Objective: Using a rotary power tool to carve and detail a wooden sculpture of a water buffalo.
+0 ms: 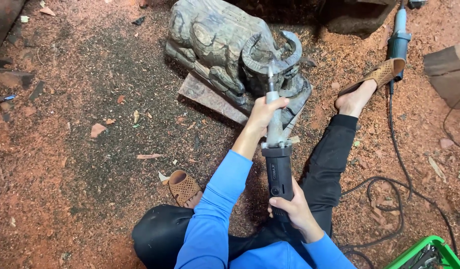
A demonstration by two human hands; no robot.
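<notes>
A grey wooden carving of a horned buffalo [215, 40] lies on a flat base on the sawdust-covered ground. I hold a long die grinder [277, 149] pointed at the carving's head, its tip near the horns. My left hand [265, 112] grips the grinder's silver neck close to the carving. My right hand [292, 206] holds the black rear body of the tool. Both arms are in blue sleeves. My legs in black trousers lie on either side, with woven sandals on my feet.
A second power tool [398, 40] with a black cord [399, 159] lies at the upper right beside my right sandal [379, 74]. A green crate [429, 254] sits at the bottom right. Wood blocks [449, 69] and chips lie scattered over reddish sawdust.
</notes>
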